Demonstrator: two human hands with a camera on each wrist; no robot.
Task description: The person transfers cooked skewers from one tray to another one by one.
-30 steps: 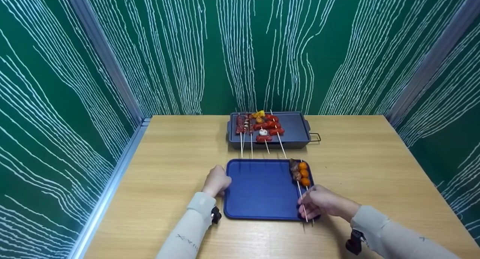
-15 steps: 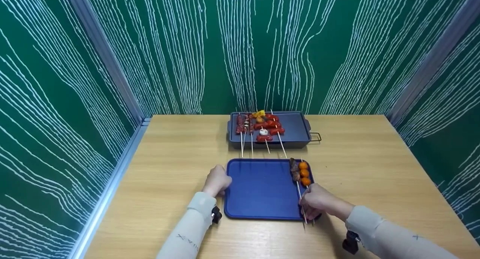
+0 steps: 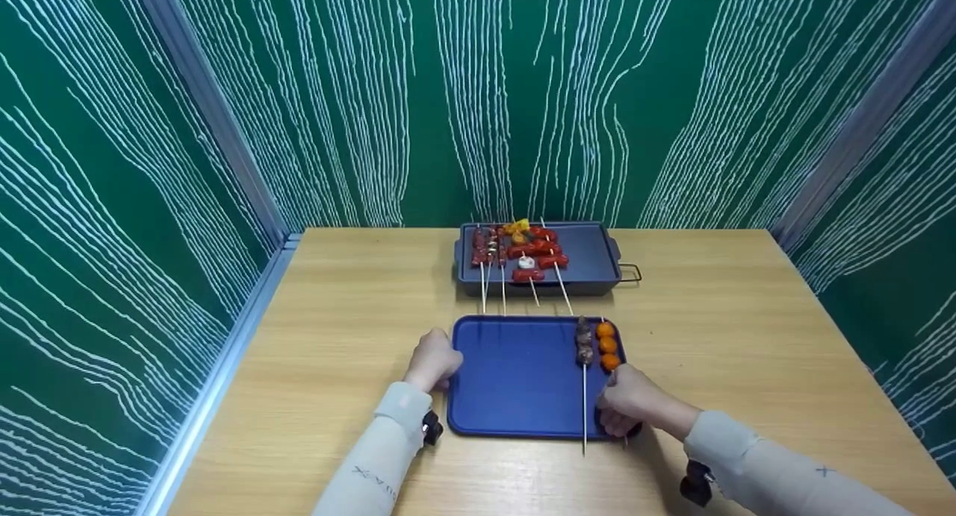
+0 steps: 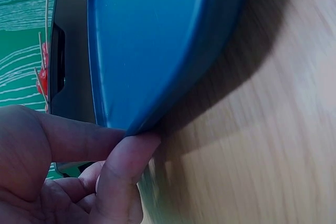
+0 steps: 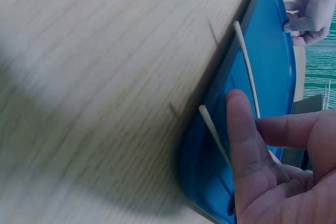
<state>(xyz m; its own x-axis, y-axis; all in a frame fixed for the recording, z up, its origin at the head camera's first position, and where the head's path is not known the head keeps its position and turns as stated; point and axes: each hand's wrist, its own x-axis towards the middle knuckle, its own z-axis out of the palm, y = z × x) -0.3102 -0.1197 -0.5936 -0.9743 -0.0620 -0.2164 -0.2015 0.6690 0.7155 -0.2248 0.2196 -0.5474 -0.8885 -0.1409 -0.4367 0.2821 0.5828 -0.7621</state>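
Observation:
At the left rim of the blue tray (image 3: pixel 523 381), my left hand (image 3: pixel 433 361) pinches the edge between thumb and finger, as the left wrist view shows at the tray's rim (image 4: pixel 181 69). My right hand (image 3: pixel 629 401) hovers over the tray's near right corner, fingers extended and nothing gripped. A brown meat skewer (image 3: pixel 585 342) lies upright along the tray's right part, its stick (image 5: pixel 248 64) poking past the near rim. To its right is a skewer of orange balls (image 3: pixel 607 346); my right hand partly hides its stick (image 5: pixel 214 136).
Behind the tray stands a dark grill pan (image 3: pixel 586 251) with a wire handle (image 3: pixel 631 272) on its right. Several skewers of red sausage (image 3: pixel 553 261) and meat (image 3: pixel 479 247) lie on it, sticks jutting toward the tray. Green walls (image 3: pixel 567 113) enclose the wooden table (image 3: pixel 336 299).
The meat skewer has shifted left and straightened, and my right hand has let go of its stick. My left hand stays on the tray rim.

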